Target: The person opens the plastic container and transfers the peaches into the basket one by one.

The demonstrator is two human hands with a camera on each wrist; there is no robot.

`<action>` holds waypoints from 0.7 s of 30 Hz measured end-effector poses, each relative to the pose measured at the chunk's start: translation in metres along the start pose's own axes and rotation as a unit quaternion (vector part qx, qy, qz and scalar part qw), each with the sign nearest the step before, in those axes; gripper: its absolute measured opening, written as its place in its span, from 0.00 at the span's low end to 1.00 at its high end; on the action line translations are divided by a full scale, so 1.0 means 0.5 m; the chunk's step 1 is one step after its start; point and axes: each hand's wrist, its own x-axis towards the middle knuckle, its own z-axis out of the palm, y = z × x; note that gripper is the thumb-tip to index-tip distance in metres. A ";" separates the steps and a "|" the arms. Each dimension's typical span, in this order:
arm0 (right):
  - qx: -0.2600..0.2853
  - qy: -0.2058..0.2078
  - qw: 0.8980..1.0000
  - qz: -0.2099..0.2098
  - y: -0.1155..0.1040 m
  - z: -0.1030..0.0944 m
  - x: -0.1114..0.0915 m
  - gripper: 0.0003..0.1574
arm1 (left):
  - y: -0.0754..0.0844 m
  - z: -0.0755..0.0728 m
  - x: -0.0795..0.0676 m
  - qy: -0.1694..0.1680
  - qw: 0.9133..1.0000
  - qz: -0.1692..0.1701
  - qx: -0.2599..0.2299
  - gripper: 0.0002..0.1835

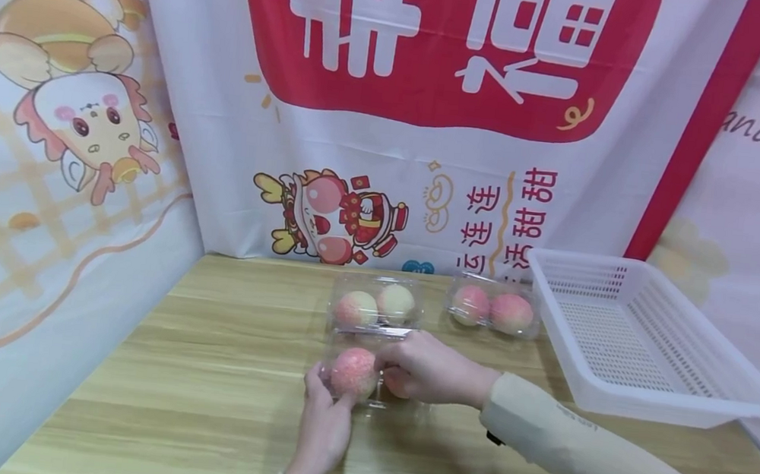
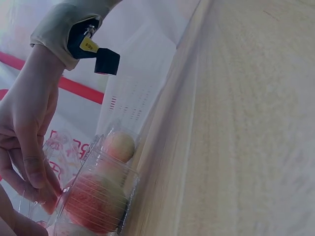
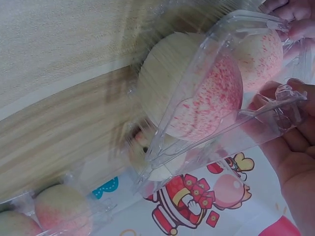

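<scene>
A clear plastic clamshell box (image 3: 170, 118) holds two pink-and-cream peaches (image 1: 354, 373) near the middle of the table, its lid raised at an angle in the right wrist view. My left hand (image 1: 326, 419) grips the box's left end, with the thumb beside the left peach. From the right, my right hand (image 1: 432, 368) reaches over the box and pinches the edge of the lid (image 3: 258, 115) between thumb and fingers, partly covering the right peach. In the left wrist view, the right hand (image 2: 29, 132) has its fingertips down at the lid's edge.
Right behind stands another clear box of two peaches (image 1: 355, 309). A third clear box with two peaches (image 1: 511, 314) sits at the back right, next to a white plastic basket (image 1: 673, 403). Printed cloth (image 1: 234, 177) hangs behind the wooden table (image 1: 202, 372).
</scene>
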 end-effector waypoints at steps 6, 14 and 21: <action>0.032 0.023 0.999 -0.007 0.014 -0.016 -0.002 0.14 | -0.003 -0.004 0.003 0.003 1.000 0.012 -0.018 0.28; 0.046 0.024 0.998 0.030 0.014 -0.047 0.003 0.11 | -0.001 -0.006 0.002 -0.016 1.000 0.006 -0.004 0.30; 0.052 0.049 0.993 0.096 0.022 -0.085 0.013 0.12 | -0.006 -0.007 0.001 -0.013 1.000 0.019 -0.009 0.29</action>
